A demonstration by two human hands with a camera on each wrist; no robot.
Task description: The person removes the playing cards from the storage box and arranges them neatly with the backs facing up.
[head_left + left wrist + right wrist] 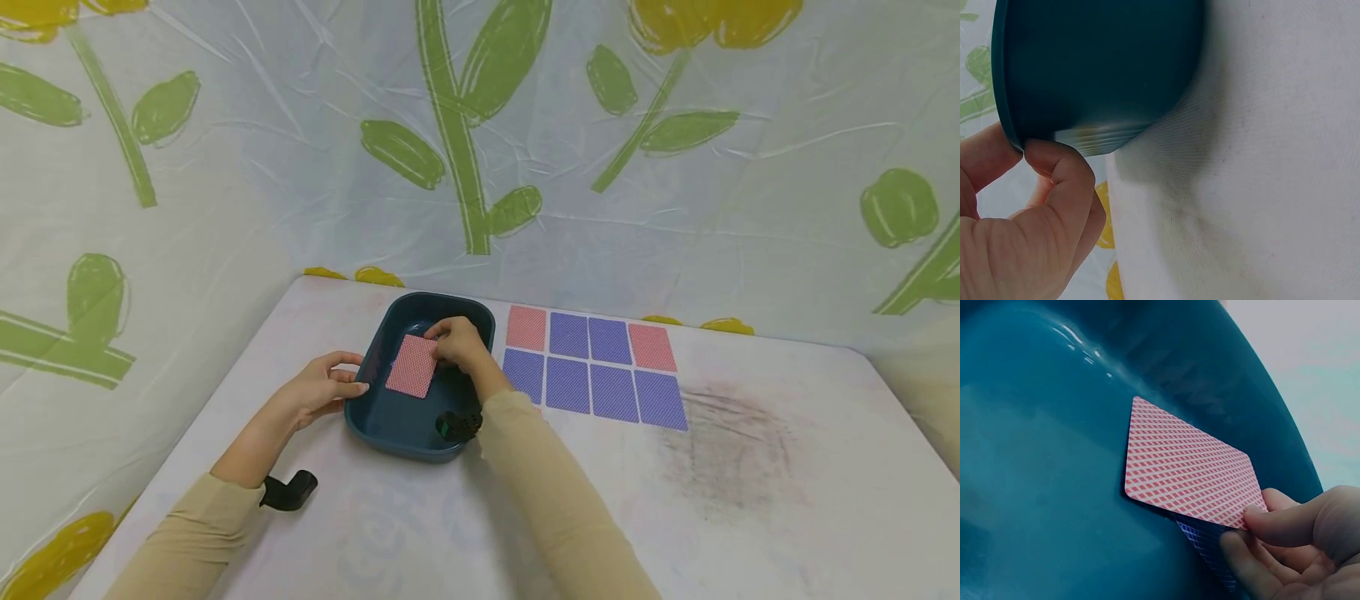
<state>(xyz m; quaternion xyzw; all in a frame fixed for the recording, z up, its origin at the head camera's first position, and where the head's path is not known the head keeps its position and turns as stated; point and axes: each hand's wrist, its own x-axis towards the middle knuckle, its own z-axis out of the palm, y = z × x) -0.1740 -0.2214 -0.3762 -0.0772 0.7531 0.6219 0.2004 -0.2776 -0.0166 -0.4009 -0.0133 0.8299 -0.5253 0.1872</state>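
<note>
A dark blue-green plastic basin (405, 429) stands on the white table, tilted slightly in the head view. My left hand (326, 387) pinches its left rim between thumb and fingers, as the left wrist view shows close up. Inside the basin, my right hand (461, 343) pinches a red-backed playing card (412, 367) by one edge. Beneath that card, in the right wrist view, part of a blue-backed playing card (1207, 544) shows; the rest of it is hidden by the red card and the fingers.
Right of the basin, red-backed cards (527, 327) and blue-backed cards (577, 385) lie face down in rows, partly hidden by the right arm. A dark smudge (735, 442) marks the white table (825, 400). A flowered sheet (300, 167) hangs behind.
</note>
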